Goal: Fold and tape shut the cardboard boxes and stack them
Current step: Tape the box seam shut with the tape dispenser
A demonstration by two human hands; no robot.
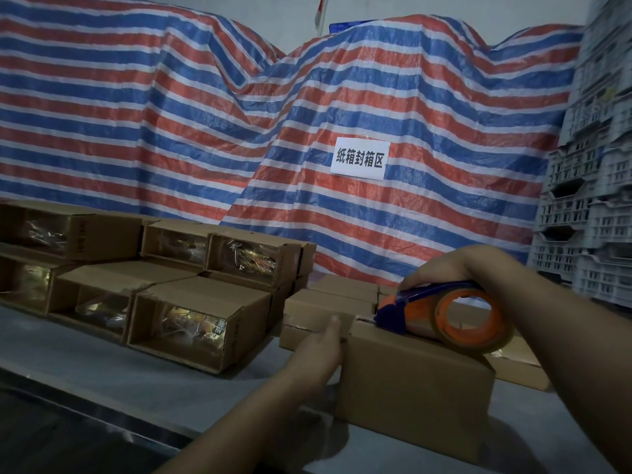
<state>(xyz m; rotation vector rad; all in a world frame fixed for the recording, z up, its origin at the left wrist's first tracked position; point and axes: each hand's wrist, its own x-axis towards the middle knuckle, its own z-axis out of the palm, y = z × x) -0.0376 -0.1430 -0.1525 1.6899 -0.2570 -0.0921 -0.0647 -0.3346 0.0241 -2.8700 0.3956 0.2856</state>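
Surface: a grey surface (143,378) is running from the left edge to the lower right; its near edge is dropping into shadow at the lower left
Room: a red, blue and white striped tarpaulin (171,114) is hanging across the whole back; a white paper sign (359,158) with printed characters is sticking to it right of centre; pale plastic crates (591,200) are standing stacked at the far right
Open boxes: brown open boxes (191,323) are lying on their sides in two tiers at the left, their open ends facing the camera; something shiny wrapped in clear film is showing inside each
Left hand: the left hand (319,350) is pressing against the left end of the cardboard box (413,378), thumb up along its top corner, fingers hidden behind the end
Cardboard box: plain brown, flaps folded down, sitting on the surface at centre right; more closed boxes (318,309) are lying just behind it
Tape dispenser: a blue and orange tape dispenser (444,316) with a clear roll is resting on the box top, nose at the centre seam
Right hand: the right hand (455,268) is gripping the dispenser from above, fingers curled over its handle
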